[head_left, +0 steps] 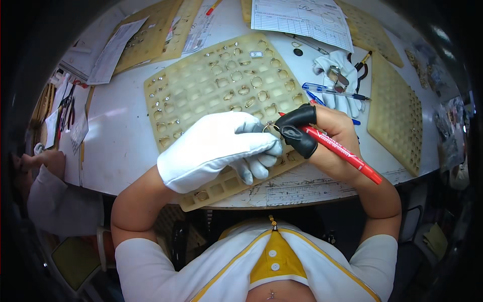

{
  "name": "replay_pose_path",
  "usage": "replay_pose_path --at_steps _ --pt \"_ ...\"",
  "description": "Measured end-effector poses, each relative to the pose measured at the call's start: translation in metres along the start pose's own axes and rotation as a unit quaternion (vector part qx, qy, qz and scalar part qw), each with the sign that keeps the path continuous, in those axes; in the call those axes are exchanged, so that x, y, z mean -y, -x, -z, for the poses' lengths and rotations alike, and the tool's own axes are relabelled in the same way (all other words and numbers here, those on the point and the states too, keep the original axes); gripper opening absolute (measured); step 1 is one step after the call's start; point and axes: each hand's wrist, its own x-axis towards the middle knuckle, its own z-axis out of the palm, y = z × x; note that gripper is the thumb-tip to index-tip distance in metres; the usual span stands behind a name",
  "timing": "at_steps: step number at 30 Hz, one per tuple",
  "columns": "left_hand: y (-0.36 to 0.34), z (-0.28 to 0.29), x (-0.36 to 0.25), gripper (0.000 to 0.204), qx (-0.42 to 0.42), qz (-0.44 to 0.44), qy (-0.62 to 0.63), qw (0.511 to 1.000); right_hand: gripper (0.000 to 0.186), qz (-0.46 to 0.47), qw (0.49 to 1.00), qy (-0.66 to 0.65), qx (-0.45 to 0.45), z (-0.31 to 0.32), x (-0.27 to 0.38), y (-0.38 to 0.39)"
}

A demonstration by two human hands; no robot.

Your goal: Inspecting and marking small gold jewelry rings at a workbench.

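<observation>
My left hand (pixel 216 148), in a white cloth glove with grey fingertips, pinches a small gold-coloured ring (pixel 269 128) over the tray. Black rubber cots cover the thumb and forefinger of my right hand (pixel 322 136), which is closed around a red marker pen (pixel 347 155). The pen slants, its tip side close to the ring; the black fingertips are beside the ring, and I cannot tell whether they touch it. Beneath both hands lies a yellowish tray (pixel 188 75) with rows of square pockets, many holding rings. A small white tag (pixel 256 54) rests on it.
Pens (pixel 337 91), a white glove (pixel 347 103) and dark-handled pliers (pixel 363 65) lie to the right. Another pocketed tray (pixel 395 110) stands beyond them. Papers (pixel 302 22) and more trays (pixel 151 38) cover the far side. At the left edge a co-worker's hand (pixel 45 160) shows near tools.
</observation>
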Motion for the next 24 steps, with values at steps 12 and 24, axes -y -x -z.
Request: replay_pose_path --at_steps 12,24 --pt "-0.0023 0.0048 0.0010 0.020 0.034 0.023 0.028 0.999 0.015 0.053 0.997 -0.003 -0.048 -0.0060 -0.0040 -0.0017" --pt "-0.0016 0.0027 0.0012 0.020 0.019 0.021 0.010 1.000 0.016 0.068 0.997 0.005 -0.040 -0.0064 -0.0042 -0.0014"
